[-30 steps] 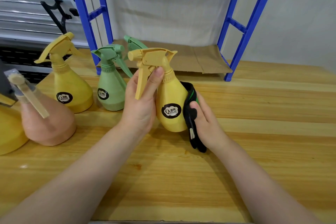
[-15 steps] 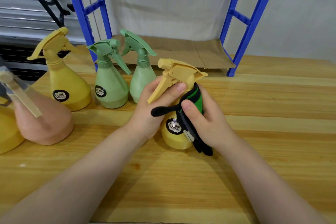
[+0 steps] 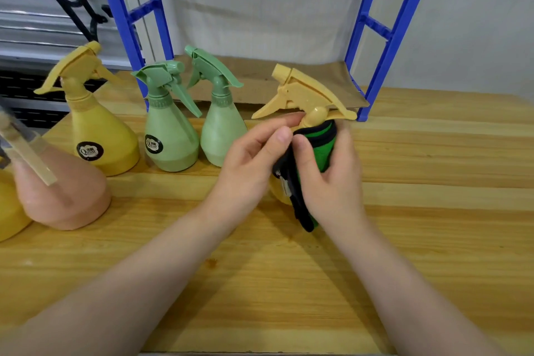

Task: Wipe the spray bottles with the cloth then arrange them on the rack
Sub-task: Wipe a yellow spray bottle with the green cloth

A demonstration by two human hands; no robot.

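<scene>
A yellow spray bottle (image 3: 303, 95) stands on the wooden table (image 3: 433, 211), its body mostly hidden behind a green cloth with black edging (image 3: 315, 147). My right hand (image 3: 332, 179) grips the cloth wrapped around the bottle's body. My left hand (image 3: 254, 162) holds the bottle at its neck, fingertips just under the trigger. Two green spray bottles (image 3: 170, 130) (image 3: 222, 124), another yellow spray bottle (image 3: 95, 124) and a pink spray bottle (image 3: 57, 188) stand to the left. The blue rack (image 3: 390, 37) rises behind them, with a cardboard sheet (image 3: 260, 81) on its bottom shelf.
Part of one more yellow bottle (image 3: 8, 211) shows at the left edge. A black bracket (image 3: 83, 14) hangs on the grey wall panel at the back left. The rack's blue legs (image 3: 127, 23) stand right behind the green bottles.
The held yellow bottle has moved right and turned, its label now hidden. My right hand has wrapped the cloth further around the body. My left hand has slid up to the neck.
</scene>
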